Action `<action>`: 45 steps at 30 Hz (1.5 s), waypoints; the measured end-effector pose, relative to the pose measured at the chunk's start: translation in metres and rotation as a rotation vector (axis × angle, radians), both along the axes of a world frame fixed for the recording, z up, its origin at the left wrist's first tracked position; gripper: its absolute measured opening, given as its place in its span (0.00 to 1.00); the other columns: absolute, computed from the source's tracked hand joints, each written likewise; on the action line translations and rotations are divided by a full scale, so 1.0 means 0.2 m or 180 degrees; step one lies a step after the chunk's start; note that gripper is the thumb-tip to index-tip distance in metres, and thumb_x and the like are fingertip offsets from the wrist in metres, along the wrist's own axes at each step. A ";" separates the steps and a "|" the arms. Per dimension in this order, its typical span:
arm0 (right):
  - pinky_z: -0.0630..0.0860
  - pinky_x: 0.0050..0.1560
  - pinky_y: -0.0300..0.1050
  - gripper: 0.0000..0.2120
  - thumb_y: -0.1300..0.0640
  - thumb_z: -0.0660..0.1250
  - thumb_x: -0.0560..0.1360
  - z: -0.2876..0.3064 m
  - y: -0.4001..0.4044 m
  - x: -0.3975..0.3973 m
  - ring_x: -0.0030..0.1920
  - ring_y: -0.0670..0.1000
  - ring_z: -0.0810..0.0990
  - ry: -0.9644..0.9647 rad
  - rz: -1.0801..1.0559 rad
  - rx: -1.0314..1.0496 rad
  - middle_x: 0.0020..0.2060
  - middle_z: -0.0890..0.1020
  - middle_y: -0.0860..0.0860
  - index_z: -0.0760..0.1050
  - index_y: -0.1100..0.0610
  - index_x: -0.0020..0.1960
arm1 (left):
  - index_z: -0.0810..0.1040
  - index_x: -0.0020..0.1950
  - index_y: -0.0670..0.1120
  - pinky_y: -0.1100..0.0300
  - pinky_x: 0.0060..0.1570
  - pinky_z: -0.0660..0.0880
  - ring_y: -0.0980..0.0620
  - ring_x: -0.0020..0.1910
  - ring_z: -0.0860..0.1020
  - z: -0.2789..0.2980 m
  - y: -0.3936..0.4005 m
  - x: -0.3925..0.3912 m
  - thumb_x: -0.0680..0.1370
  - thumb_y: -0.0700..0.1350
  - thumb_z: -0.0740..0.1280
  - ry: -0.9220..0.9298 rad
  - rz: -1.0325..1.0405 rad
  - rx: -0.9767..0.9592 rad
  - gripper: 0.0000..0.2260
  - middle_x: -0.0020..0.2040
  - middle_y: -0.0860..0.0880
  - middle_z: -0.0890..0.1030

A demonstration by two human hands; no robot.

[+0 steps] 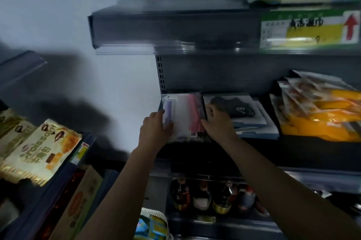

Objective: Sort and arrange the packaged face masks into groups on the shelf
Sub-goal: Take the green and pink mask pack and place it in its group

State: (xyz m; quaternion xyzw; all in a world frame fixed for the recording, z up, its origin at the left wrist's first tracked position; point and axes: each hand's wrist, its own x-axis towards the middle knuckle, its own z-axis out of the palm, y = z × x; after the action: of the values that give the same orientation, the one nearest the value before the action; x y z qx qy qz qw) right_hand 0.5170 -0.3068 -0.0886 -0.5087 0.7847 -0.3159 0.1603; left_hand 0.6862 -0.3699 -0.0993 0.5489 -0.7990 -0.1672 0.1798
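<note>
At the middle shelf's left end: clear mask packet, pastel masks inside, pinched between both hands. Left hand grips its left edge, right hand its right edge. Black mask packets stacked just beside.

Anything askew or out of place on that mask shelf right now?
Mostly tidy. The clear pack of pastel masks, held between the left hand and right hand, overhangs the shelf's front edge. The stack of black-mask packs beside it is fanned unevenly. No spills or damage visible.
</note>
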 end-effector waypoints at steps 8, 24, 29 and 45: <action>0.71 0.60 0.49 0.21 0.53 0.61 0.78 0.07 0.25 -0.10 0.64 0.57 0.72 0.0968 -0.0157 0.0606 0.64 0.74 0.56 0.67 0.55 0.69 | 0.65 0.71 0.46 0.49 0.65 0.61 0.42 0.68 0.66 0.09 0.13 -0.22 0.78 0.51 0.61 -0.0672 -0.0918 -0.0826 0.22 0.68 0.45 0.71; 0.62 0.65 0.54 0.23 0.49 0.60 0.77 0.18 1.05 -0.64 0.70 0.58 0.62 0.2079 -0.0952 0.1265 0.69 0.66 0.54 0.64 0.56 0.69 | 0.55 0.75 0.47 0.49 0.68 0.58 0.45 0.71 0.62 0.17 0.80 -1.04 0.80 0.56 0.57 -0.0877 -0.2274 -0.1158 0.27 0.71 0.47 0.66; 0.62 0.65 0.53 0.23 0.50 0.59 0.77 0.20 1.39 -0.91 0.69 0.58 0.62 0.2052 -0.1237 0.1294 0.68 0.67 0.54 0.63 0.56 0.70 | 0.55 0.75 0.47 0.49 0.67 0.59 0.45 0.70 0.62 0.19 1.09 -1.38 0.80 0.56 0.57 -0.0801 -0.2487 -0.1172 0.27 0.71 0.47 0.65; 0.62 0.65 0.51 0.25 0.52 0.59 0.77 0.16 2.10 -1.62 0.70 0.56 0.62 0.1819 -0.1820 0.1383 0.70 0.66 0.52 0.60 0.53 0.73 | 0.57 0.74 0.47 0.48 0.67 0.59 0.44 0.71 0.61 0.14 1.70 -2.18 0.79 0.55 0.57 -0.0769 -0.2730 -0.1156 0.26 0.72 0.46 0.64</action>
State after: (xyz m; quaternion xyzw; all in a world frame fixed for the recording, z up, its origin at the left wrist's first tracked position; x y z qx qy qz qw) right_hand 0.1927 0.1125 -0.0566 -0.2930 0.9544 -0.0227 -0.0532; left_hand 0.2492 -0.0297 -0.0707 0.1450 -0.9848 -0.0190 0.0936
